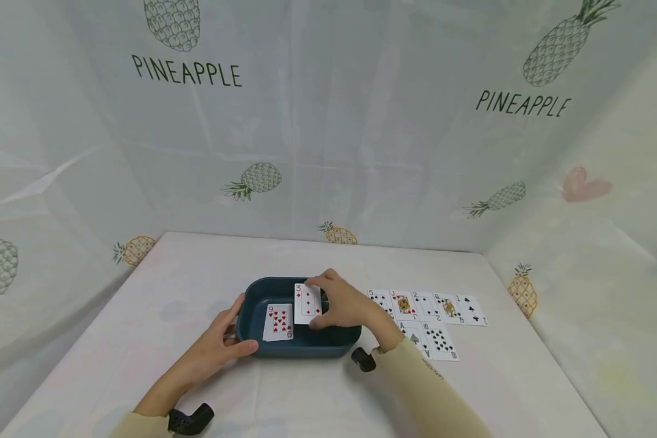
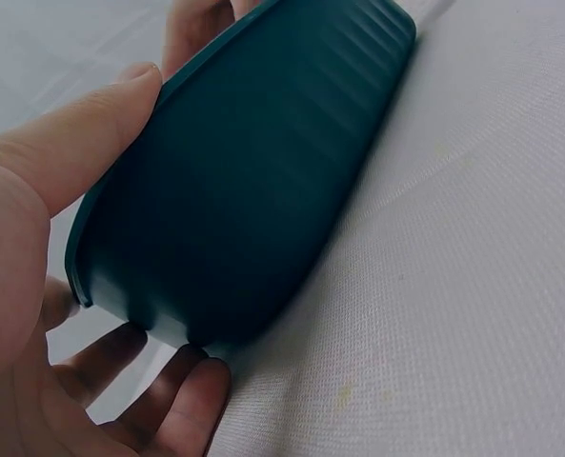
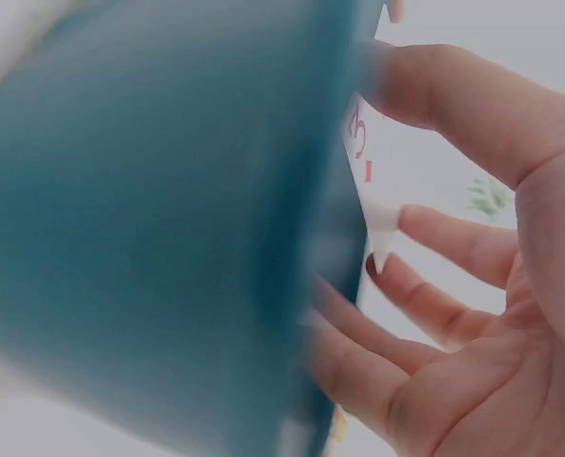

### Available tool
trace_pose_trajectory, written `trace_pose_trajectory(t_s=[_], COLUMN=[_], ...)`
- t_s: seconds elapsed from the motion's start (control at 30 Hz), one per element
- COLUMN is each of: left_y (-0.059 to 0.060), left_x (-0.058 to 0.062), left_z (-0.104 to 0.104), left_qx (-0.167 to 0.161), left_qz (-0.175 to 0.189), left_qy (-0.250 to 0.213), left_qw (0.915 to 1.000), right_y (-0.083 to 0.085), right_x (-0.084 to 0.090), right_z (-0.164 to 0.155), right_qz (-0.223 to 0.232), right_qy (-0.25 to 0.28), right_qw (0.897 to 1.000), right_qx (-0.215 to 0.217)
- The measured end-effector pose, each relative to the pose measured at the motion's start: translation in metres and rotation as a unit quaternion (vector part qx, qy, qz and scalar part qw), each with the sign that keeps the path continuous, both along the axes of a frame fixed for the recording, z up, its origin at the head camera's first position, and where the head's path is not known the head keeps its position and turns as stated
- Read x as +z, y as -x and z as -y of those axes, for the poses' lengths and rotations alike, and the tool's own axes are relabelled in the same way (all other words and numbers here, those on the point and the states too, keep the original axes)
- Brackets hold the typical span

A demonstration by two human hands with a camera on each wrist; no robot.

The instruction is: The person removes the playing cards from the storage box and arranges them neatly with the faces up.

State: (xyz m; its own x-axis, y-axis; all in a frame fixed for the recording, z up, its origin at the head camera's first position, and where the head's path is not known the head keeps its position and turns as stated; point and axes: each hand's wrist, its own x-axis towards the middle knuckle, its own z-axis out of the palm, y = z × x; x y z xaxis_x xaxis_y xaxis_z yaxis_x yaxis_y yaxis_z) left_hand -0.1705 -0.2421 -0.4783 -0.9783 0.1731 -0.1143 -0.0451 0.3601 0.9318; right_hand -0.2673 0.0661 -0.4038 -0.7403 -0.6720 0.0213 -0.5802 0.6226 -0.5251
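Note:
A dark blue-green oblong tray [image 1: 306, 351] with raised sides stands on the table. My left hand [image 1: 210, 351] grips its left end, the thumb at the near side and the fingers round the outer wall; the left wrist view shows the thumb on the tray's rim [image 2: 196, 71]. Over the tray my right hand [image 1: 344, 302] pinches a playing card, the three of diamonds [image 1: 307, 307], between thumb and fingers. In the right wrist view part of that card [image 3: 360, 143] shows behind the tray wall. A small pile of cards topped by a red nine [image 1: 278, 321] lies inside, left of the held card.
Right of the tray, face-up cards lie in two rows: the back row includes a jack [image 1: 403, 304] and a three of clubs [image 1: 471, 310], the front row an ace [image 1: 413, 334] and a ten [image 1: 440, 342]. My right forearm partly covers them. Pineapple-printed sheeting [image 1: 328, 121] surrounds the white-covered table [image 1: 208, 261].

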Motion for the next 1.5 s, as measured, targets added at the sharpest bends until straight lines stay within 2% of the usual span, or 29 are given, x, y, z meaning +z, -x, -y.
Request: trace_pose_trajectory(t_s=[0.17, 0.4, 0.83, 1.1, 1.27, 1.4, 1.5], left_y=[0.0, -0.001, 0.0, 0.001, 0.003, 0.003, 0.0], left_x=[0.002, 0.001, 0.003, -0.003, -0.003, -0.001, 0.0], left_z=[0.001, 0.001, 0.0, -0.001, -0.003, -0.003, -0.001], left_qx=[0.005, 0.009, 0.01, 0.005, 0.007, 0.005, 0.01], left_qz=[0.0, 0.003, -0.002, -0.005, -0.002, -0.003, -0.002], left_qy=[0.013, 0.017, 0.023, 0.012, 0.009, 0.018, 0.023], left_qw=[0.9999, 0.9998, 0.9997, 0.9999, 0.9999, 0.9998, 0.9997], right_y=[-0.007, -0.021, -0.041, -0.047, -0.045, -0.045, -0.043], right_x=[0.004, -0.003, -0.023, -0.035, -0.039, -0.047, -0.054], right_z=[-0.031, -0.08, -0.187, -0.245, -0.278, -0.296, -0.303], right_qz=[-0.001, 0.005, -0.022, -0.028, -0.024, -0.016, -0.021], right_qy=[0.063, 0.119, 0.107, 0.05, 0.029, 0.032, 0.038], right_qw=[0.998, 0.992, 0.986, 0.981, 0.979, 0.975, 0.976], right_qx=[-0.03, -0.038, -0.123, -0.187, -0.2, -0.218, -0.215])
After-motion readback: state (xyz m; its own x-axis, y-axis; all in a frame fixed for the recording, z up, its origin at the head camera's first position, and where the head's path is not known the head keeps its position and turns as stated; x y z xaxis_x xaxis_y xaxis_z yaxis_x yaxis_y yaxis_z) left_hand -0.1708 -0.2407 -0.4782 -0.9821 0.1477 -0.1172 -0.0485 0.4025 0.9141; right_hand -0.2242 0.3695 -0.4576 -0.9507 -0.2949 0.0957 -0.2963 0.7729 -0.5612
